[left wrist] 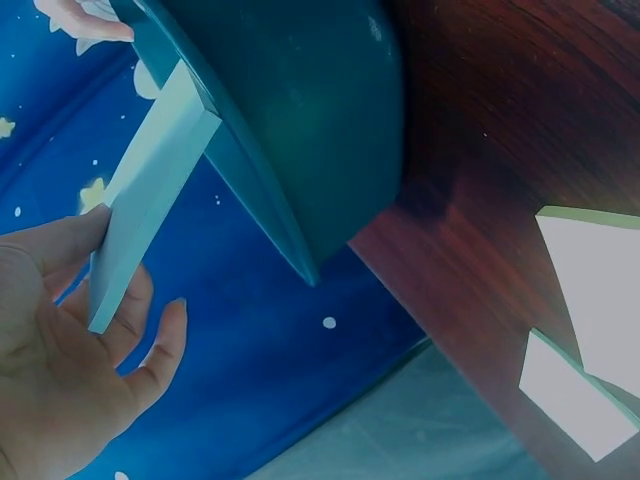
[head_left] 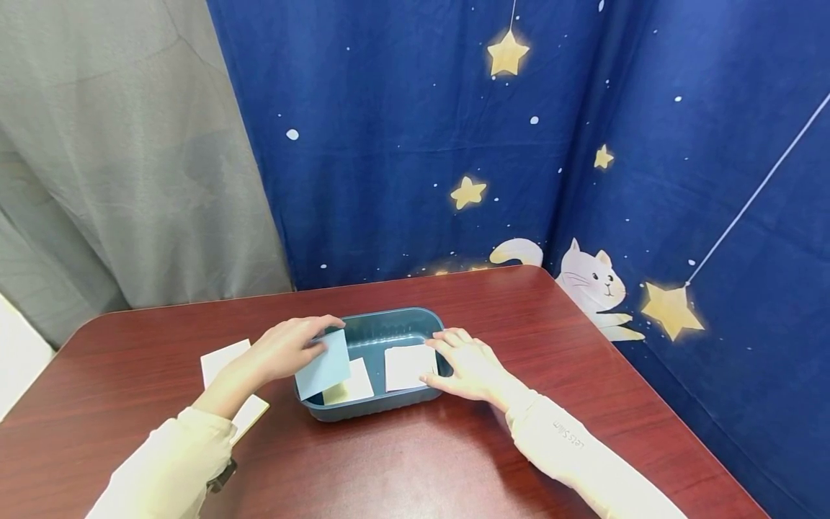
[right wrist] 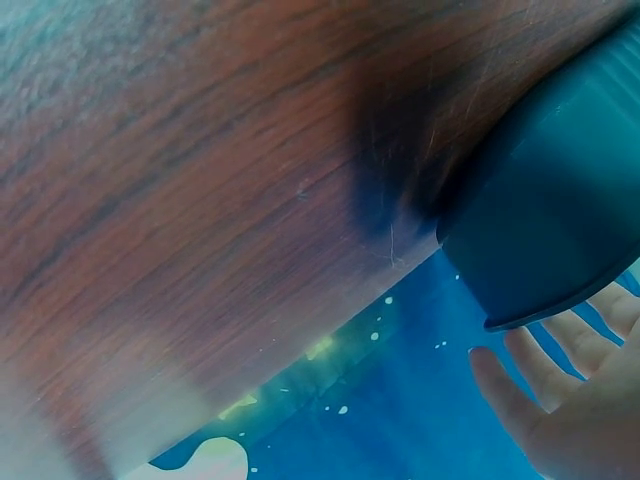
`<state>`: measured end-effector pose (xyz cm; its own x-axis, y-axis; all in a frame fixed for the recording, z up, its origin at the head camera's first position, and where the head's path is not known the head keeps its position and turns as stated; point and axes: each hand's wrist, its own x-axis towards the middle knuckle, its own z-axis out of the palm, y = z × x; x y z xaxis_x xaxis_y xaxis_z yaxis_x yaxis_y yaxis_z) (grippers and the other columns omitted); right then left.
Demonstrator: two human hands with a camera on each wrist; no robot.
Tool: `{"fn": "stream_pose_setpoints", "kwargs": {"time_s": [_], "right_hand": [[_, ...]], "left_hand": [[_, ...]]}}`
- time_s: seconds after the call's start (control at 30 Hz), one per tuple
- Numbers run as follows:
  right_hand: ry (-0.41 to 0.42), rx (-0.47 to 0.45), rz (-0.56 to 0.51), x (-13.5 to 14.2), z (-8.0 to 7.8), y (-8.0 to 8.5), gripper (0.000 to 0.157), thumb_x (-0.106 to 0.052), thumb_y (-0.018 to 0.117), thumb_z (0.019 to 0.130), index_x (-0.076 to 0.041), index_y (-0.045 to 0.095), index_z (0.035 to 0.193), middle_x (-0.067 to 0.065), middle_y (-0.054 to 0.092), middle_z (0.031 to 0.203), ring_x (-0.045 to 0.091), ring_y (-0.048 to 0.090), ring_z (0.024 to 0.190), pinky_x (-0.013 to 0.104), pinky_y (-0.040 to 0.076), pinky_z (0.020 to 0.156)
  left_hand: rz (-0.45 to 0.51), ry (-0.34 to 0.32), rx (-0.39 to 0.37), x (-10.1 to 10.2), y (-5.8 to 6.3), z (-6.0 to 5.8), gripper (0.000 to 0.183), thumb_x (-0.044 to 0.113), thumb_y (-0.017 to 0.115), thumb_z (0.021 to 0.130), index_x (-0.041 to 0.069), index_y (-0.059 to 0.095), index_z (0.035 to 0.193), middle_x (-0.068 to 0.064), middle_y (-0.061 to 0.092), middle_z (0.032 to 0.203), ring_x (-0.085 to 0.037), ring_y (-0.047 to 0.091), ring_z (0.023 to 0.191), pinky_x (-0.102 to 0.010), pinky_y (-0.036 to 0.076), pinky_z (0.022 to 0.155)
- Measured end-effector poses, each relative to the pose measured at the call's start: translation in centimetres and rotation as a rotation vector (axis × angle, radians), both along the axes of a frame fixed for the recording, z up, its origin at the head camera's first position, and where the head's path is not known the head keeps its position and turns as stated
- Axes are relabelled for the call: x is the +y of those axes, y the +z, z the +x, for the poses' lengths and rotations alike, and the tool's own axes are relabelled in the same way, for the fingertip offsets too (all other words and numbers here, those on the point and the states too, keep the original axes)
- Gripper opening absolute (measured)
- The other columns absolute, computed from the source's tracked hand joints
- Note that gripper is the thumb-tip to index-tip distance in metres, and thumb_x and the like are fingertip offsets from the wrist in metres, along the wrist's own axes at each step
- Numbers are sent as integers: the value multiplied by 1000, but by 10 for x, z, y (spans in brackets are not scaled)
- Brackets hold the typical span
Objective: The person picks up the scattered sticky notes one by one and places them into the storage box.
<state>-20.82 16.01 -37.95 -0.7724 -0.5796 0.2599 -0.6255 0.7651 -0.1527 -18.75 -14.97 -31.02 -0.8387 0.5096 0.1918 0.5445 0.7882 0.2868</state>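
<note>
My left hand [head_left: 285,351] pinches a light blue sticky-note pad [head_left: 327,366] between thumb and fingers, tilted over the left end of a dark teal plastic bin [head_left: 382,326]. The left wrist view shows the thickness of this blue pad [left wrist: 160,180] close to the bin's rim [left wrist: 240,160]. Inside the bin, a white pad with a yellowish part [head_left: 357,382] lies left of the middle, partly hidden by the blue one. A white pad [head_left: 408,366] lies at the right. My right hand [head_left: 468,364] rests at the bin's right rim, fingers spread and fairly straight.
On the reddish-brown table [head_left: 415,468], left of the bin, lie two pale pads, one at the back [head_left: 223,357] and one nearer [head_left: 249,418], partly behind my left forearm. A blue star-patterned curtain [head_left: 402,144] and a grey curtain [head_left: 143,144] hang beyond the table's far edge.
</note>
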Motion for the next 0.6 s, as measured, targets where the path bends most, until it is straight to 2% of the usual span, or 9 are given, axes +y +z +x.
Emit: {"fn": "stream_pose_setpoints", "kwargs": {"time_s": [0.3, 0.6], "right_hand": [[11, 15, -11, 0, 0, -1, 64, -57, 57, 79, -14, 54, 127, 4, 50, 128, 23, 40, 119, 47, 41, 88], [13, 9, -12, 0, -1, -1, 64, -57, 57, 79, -14, 54, 127, 5, 50, 128, 23, 40, 120, 48, 41, 88]], "left_hand": [[0, -14, 7, 3, -1, -8, 33, 2, 61, 83, 10, 60, 115, -11, 61, 109, -25, 58, 92, -45, 46, 78], [6, -18, -65, 8, -8, -17, 33, 1, 58, 85, 12, 60, 116, -11, 60, 112, -26, 58, 93, -46, 46, 78]]}}
